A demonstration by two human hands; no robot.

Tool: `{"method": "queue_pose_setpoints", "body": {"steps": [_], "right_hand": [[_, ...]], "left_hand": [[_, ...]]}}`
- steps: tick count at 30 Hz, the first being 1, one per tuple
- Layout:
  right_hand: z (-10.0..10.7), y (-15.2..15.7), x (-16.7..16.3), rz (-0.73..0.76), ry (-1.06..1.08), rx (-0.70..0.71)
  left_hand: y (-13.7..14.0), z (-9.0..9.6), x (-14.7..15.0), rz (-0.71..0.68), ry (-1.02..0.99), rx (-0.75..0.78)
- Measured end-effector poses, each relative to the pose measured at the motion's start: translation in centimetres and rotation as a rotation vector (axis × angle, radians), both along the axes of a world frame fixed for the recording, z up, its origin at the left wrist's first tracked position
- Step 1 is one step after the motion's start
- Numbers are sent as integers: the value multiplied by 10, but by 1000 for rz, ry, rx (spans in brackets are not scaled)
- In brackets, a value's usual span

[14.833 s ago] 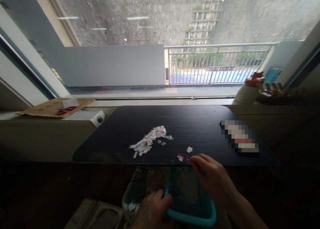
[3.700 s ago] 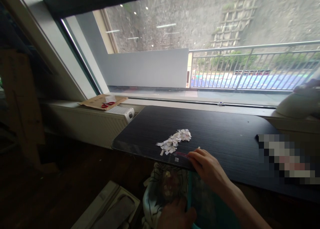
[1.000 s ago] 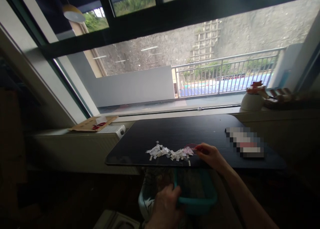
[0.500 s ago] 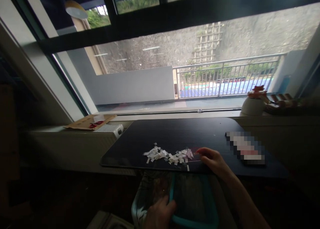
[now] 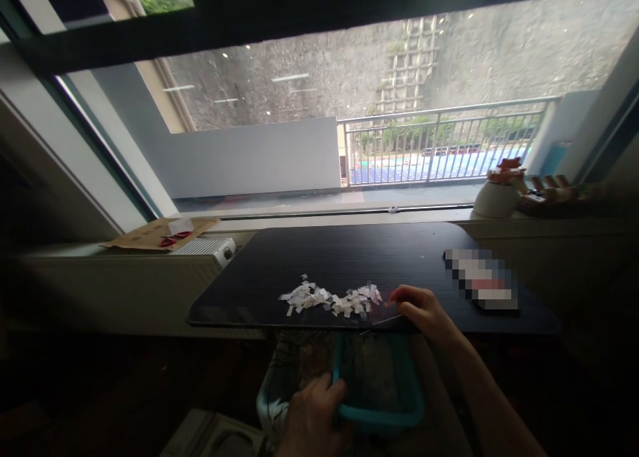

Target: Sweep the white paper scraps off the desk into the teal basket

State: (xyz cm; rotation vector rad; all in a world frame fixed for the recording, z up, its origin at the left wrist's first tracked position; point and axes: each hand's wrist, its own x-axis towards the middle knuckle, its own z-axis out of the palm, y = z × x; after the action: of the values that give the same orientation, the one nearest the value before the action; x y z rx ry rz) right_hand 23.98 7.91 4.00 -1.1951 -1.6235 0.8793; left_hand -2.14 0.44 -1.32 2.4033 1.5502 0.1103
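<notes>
My left hand (image 5: 317, 410) is closed around the left rim of a teal plastic bin (image 5: 384, 418), just below the table's front edge. The bin's inside is dark and its contents are unclear. On the dark table (image 5: 344, 251) lie small white paper scraps (image 5: 307, 297) in a loose, stretched-out heap. At the heap's right end my right hand (image 5: 424, 310) pinches a thin, see-through, pinkish sheet (image 5: 382, 310), which lies low over the tabletop beside the scraps. Its left part touches or overlaps the nearest scraps; I cannot tell which.
A phone-like object (image 5: 482, 281), its screen blurred out, lies at the table's right. A radiator (image 5: 204, 251) and brown paper (image 5: 154, 234) with red-handled scissors (image 5: 170, 242) are at left. A white pot (image 5: 494, 199) stands on the sill before the window.
The view has tipped down and turned slightly right. A white scrap at the table's front edge no longer lies there as before. Both hands keep their grips, with the sheet still beside the heap.
</notes>
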Motion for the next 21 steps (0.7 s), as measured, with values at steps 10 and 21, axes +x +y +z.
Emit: {"method": "queue_pose_setpoints", "body": {"steps": [10, 21], "right_hand": [[-4, 1, -1, -40, -10, 33], [-8, 1, -5, -120, 10, 46]], "left_hand": [[-3, 0, -1, 28, -72, 44], [-3, 4, 2, 35, 16, 12]]}}
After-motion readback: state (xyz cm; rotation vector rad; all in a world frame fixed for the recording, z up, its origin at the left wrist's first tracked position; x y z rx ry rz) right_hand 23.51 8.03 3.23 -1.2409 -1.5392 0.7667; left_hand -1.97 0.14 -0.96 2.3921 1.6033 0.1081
